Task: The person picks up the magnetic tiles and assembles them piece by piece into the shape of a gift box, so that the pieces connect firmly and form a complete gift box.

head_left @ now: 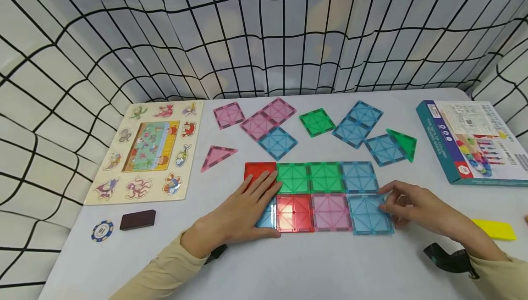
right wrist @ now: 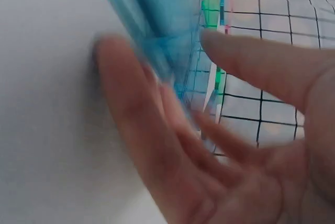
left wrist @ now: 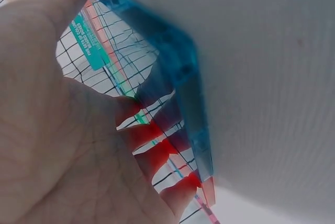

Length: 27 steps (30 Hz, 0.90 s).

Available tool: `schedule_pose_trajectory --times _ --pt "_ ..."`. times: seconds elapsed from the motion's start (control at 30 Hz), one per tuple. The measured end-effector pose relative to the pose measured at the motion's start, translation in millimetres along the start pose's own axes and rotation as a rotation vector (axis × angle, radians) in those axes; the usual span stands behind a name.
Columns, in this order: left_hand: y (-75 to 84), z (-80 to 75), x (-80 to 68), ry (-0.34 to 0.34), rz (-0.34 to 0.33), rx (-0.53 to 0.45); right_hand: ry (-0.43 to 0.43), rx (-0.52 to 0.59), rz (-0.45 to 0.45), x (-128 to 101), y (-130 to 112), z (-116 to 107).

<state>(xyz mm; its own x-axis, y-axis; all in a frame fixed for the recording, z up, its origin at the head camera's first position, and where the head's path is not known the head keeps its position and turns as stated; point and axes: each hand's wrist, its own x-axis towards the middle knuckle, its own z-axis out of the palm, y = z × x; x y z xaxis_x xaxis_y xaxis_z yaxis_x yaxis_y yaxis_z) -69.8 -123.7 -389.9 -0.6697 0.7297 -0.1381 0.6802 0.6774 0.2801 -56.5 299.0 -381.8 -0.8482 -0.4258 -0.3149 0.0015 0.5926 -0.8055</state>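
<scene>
Bright tiles under my hands

My tile grid runs red, green, green, blue on top and blue, red, pink, blue below. Loose tiles behind it are pink, blue and green. My sleeves are beige, the table white, the backdrop white with black lines.

Wooden sea-animal puzzle board at counter's left; striped poker chip beside dark brown rectangular block below it. Blue-edged cardboard toy box far right, flat yellow block nearer.
</scene>
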Motion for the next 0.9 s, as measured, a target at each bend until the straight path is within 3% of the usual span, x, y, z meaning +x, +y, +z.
schedule_pose_trajectory --times 0.07,0.17,0.57,0.67,0.83,0.9 --pt "0.4 -0.8 -0.1 -0.001 -0.003 -0.002 0.062 -0.076 0.033 0 -4 1" --pt "0.5 -1.1 -0.5 -0.004 -0.011 -0.003 0.077 -0.14 0.083 3 -9 1" --pt "7.2 -3.6 -9.4 -0.029 -0.052 -0.039 0.019 -0.146 0.065 14 -23 6" --pt "6.9 -3.5 -11.9 -0.027 -0.053 -0.036 0.058 -0.169 -0.006 20 -24 -9" --pt "6.0 -2.4 -12.4 -0.029 -0.052 -0.044 0.264 -0.333 -0.184 47 -28 -41" --pt "6.6 -2.0 -12.7 -0.034 -0.056 -0.05 0.304 -0.364 -0.264 63 -33 -47"
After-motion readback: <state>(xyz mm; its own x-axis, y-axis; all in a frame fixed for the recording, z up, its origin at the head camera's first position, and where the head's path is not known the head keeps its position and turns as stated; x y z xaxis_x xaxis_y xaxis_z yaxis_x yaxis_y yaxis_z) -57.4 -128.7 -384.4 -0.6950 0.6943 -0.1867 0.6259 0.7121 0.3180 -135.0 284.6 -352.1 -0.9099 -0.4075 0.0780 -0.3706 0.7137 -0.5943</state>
